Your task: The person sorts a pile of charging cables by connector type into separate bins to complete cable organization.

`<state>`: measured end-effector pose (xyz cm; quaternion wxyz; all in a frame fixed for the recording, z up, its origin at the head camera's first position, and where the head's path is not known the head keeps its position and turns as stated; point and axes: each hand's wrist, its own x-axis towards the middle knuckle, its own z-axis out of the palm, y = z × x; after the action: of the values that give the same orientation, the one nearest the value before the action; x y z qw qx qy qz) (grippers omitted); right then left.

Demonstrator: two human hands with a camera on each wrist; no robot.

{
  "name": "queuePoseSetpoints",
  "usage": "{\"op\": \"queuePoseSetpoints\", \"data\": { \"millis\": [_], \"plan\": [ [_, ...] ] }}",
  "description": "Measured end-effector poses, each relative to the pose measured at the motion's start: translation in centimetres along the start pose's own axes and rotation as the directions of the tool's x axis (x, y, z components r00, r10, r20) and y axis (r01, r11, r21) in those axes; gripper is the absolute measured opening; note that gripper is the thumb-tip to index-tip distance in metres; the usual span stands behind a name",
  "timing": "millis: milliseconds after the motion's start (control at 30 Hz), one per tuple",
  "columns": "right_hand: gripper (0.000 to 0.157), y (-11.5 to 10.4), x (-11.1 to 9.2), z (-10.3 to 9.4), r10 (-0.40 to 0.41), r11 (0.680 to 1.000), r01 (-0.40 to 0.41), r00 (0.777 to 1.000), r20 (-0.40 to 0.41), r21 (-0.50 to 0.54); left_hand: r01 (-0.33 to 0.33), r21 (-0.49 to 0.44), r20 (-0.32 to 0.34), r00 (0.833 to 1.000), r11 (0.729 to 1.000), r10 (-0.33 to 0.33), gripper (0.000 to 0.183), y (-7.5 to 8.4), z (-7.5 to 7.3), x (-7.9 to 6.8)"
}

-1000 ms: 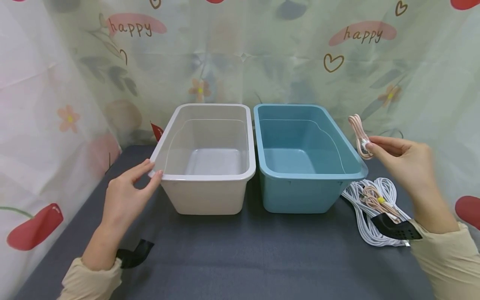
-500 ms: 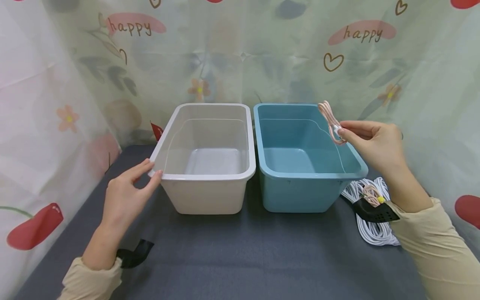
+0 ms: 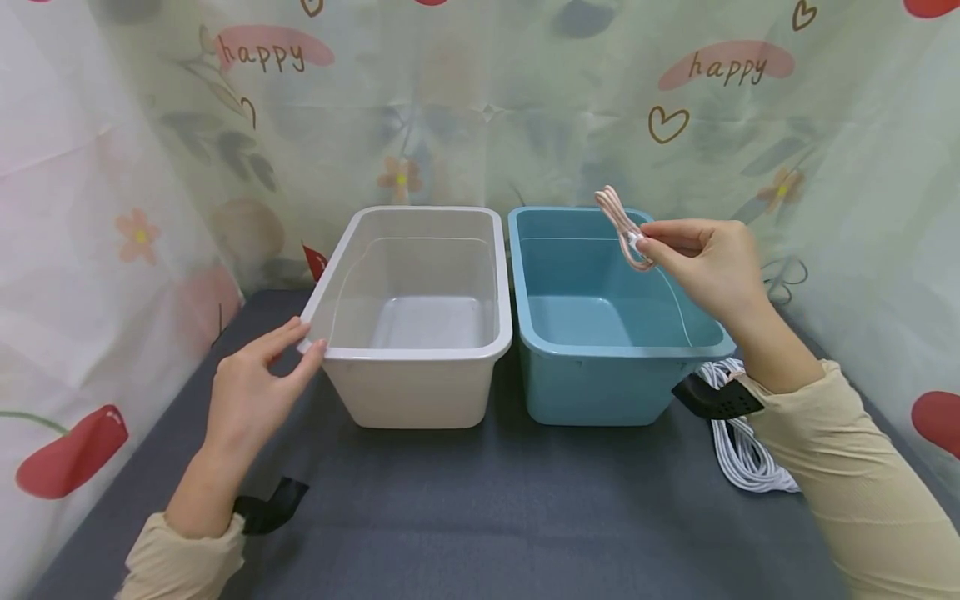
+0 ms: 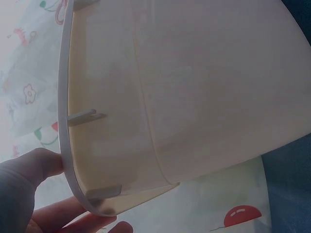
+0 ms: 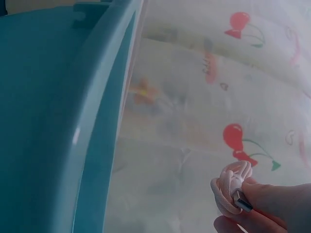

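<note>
On the left of the head view, my left hand (image 3: 251, 396) holds the near left corner of a beige plastic bin (image 3: 416, 400), thumb and fingers on either side of its rim (image 4: 64, 121). My right hand (image 3: 716, 267) pinches a bundled pale pink USB cable (image 3: 615, 215) between thumb and fingers, raised over the far right part of a blue plastic bin (image 3: 588, 392). The cable's metal plug (image 5: 243, 201) sticks out by the thumb in the right wrist view. Both bins stand side by side, and nothing shows inside either one.
Coiled white cables (image 3: 742, 458) lie on the dark cloth-covered table (image 3: 480, 517) right of the blue bin, partly hidden by my right forearm. A thin dark looped line (image 3: 783, 279) shows behind my right wrist. Printed curtains (image 3: 487, 108) enclose the back and sides.
My right hand has carried the pink cable leftward and up, from right of the blue bin to over it. The forearm now covers more of the coiled cables. My left hand stays put.
</note>
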<state>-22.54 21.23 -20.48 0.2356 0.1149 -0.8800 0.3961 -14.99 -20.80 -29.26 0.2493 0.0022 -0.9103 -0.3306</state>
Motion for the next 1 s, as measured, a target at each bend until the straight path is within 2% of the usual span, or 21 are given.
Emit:
{"op": "queuePoseSetpoints", "data": {
  "millis": [400, 700, 1000],
  "plan": [
    [0.028, -2.1, 1.7, 2.3, -0.074, 0.997, 0.073, 0.996, 0.056, 0.027, -0.022, -0.013, -0.007, 1.0, 1.0, 0.022, 0.042, 0.0, 0.1, -0.1],
    [0.026, -3.3, 2.9, 4.2, -0.056, 0.998, 0.057, 0.992, 0.11, -0.004, -0.016, -0.011, -0.007, 1.0, 1.0, 0.016, 0.042, 0.1, 0.1, 0.0],
    [0.027, -4.3, 4.3, 6.1, -0.046, 0.999, 0.045, 0.989, 0.14, 0.011, -0.01, -0.012, -0.009, 1.0, 1.0, 0.01, 0.042, 0.0, 0.0, 0.0]
  ]
}}
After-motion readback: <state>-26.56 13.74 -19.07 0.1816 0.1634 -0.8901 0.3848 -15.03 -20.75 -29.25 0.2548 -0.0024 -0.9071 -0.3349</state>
